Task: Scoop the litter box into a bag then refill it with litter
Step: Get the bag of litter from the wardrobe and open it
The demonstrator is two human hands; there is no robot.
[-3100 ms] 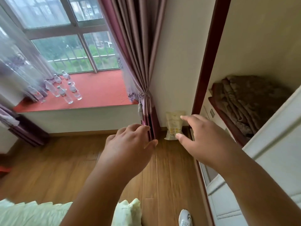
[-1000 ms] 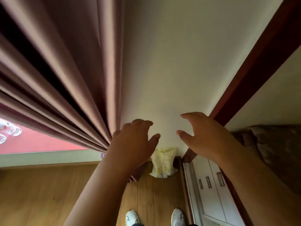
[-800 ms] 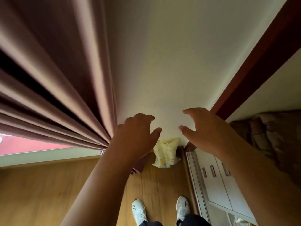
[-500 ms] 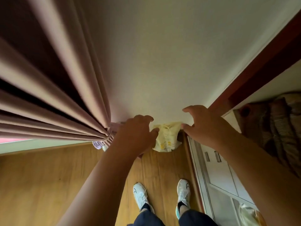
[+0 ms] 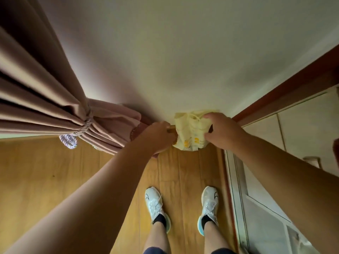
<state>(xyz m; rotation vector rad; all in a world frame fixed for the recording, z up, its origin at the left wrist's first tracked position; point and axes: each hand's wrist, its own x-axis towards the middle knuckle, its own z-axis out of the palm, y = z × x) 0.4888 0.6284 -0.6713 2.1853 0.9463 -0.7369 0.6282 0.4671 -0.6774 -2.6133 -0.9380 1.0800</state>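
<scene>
A pale yellow bag (image 5: 190, 133) sits on the floor (image 5: 183, 171) at the foot of the cream wall (image 5: 165, 61), a little right of the frame's centre, its crumpled top leaning against the wall. The right hand (image 5: 221, 132) is on the bag's right side, thumb low and fingers curled over the upper edge, gripping it. The left hand (image 5: 157, 137) reaches to the bag's left edge; its fingertips are hidden behind the knuckles, so I cannot tell whether it grips or only touches. The floor is warm honey-coloured wood planks running toward the wall. At the left, a heavy mauve curtain (image 5: 45, 107) is gathered by a rope tieback (image 5: 86, 121), its hem pooling beside the left hand. A dark red wooden frame (image 5: 284, 92) slants up the right, with white panelled cabinet doors (image 5: 266, 208) below it. Two white sneakers (image 5: 154, 204) stand on the planks at the bottom centre.
</scene>
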